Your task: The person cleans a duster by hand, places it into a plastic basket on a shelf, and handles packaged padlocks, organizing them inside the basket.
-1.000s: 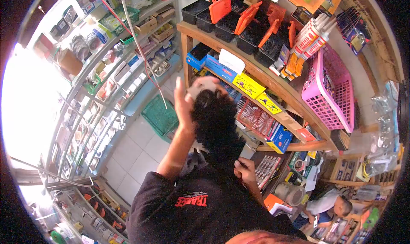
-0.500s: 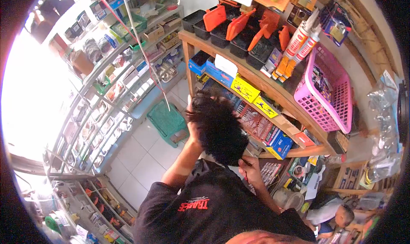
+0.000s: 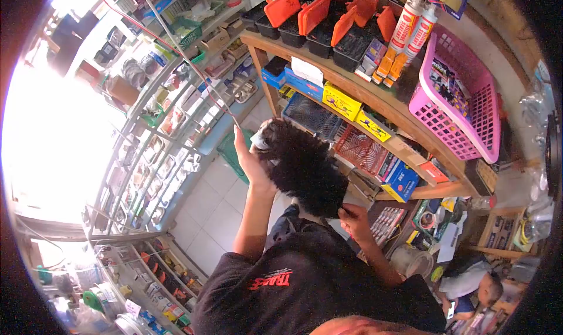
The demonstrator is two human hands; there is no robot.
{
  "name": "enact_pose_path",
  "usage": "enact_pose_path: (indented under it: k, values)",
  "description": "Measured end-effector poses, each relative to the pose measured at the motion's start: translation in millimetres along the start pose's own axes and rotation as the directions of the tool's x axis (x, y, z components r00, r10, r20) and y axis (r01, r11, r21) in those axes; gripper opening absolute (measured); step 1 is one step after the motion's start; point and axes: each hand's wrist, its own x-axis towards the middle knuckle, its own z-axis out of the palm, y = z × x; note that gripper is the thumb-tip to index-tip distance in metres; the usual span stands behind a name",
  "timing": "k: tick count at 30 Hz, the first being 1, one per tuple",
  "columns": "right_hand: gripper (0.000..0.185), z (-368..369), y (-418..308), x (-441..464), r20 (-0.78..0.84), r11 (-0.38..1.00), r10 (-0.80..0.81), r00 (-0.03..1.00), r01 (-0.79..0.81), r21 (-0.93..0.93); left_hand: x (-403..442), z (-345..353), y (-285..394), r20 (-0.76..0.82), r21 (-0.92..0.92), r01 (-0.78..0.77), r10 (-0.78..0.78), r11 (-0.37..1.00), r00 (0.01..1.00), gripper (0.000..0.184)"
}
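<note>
A bushy black hairy thing (image 3: pixel 305 168) is between my hands; whether it is a loose item or someone's hair, I cannot tell. My left hand (image 3: pixel 255 165) cups its far left end, with one finger or the thumb sticking up. Part of that hand is hidden behind the black strands. A small pale patch shows beside the palm. My right hand (image 3: pixel 355 222) is closed in a pinch at the near right edge. Below lie a black shirt (image 3: pixel 328 276) with red lettering and a dark trouser leg.
At the right, a wooden shelf (image 3: pixel 352 80) bears black bins, sealant tubes (image 3: pixel 410 33) and a pink basket (image 3: pixel 454 100). Glass shelving lines the left. A green basket (image 3: pixel 233 153) is on the tiled floor (image 3: pixel 208 197). Another person (image 3: pixel 469 282) is low at the lower right.
The view has shifted, and the black hairy thing now appears farther right and lower. Both hands remain at it; my left hand's raised finger or thumb shows again.
</note>
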Motion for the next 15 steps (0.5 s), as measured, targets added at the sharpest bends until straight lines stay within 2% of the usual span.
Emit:
enact_pose_path:
  k: [1,2,5,6,9,10,12,14,15]
  values:
    - [0.030,-1.9,1.3,-0.3,0.017,1.000,0.007,1.000,-0.008,0.025,1.2,6.1,3.2,0.042,-0.020,-0.018,0.019,1.000,0.999,0.076]
    - [0.028,-2.7,2.0,0.4,-0.011,0.999,0.019,1.000,-0.020,-0.035,-8.6,14.4,-6.4,-0.160,0.185,-0.020,0.050,0.983,0.986,0.072]
    - [0.029,2.0,-13.8,7.0,-0.053,0.997,-0.017,0.998,0.021,0.080,-3.6,-6.7,-50.8,-0.454,0.331,-0.083,0.236,0.940,0.859,0.072]
    - [0.029,5.3,-21.5,11.0,-0.084,0.997,-0.035,0.996,0.041,0.070,-5.0,-5.6,-41.7,-0.313,0.279,-0.004,0.094,0.960,0.945,0.071]
    - [0.031,-1.1,-14.5,7.2,0.017,0.999,-0.028,0.999,0.028,-0.040,-2.3,11.8,-7.5,-0.217,0.197,0.011,0.033,0.980,0.976,0.068]
    - [0.031,-0.9,-12.6,6.3,0.012,1.000,-0.002,1.000,0.002,-0.014,0.1,8.7,-3.5,-0.133,0.191,-0.049,0.075,0.980,0.988,0.058]
    - [0.031,1.3,-10.2,6.8,0.011,0.998,0.050,0.999,-0.051,0.038,13.6,-26.2,-17.5,-0.202,0.215,-0.140,0.184,0.967,0.962,0.053]
    - [0.032,4.8,-17.6,14.3,-0.004,0.999,-0.018,1.000,0.018,0.029,11.1,-51.8,-41.0,-0.135,0.116,-0.032,0.048,0.993,0.990,0.047]
    - [0.032,6.0,-23.1,17.0,-0.013,0.998,-0.051,0.999,0.051,0.024,13.4,-56.9,-50.2,-0.171,0.099,-0.025,0.042,0.995,0.984,0.051]
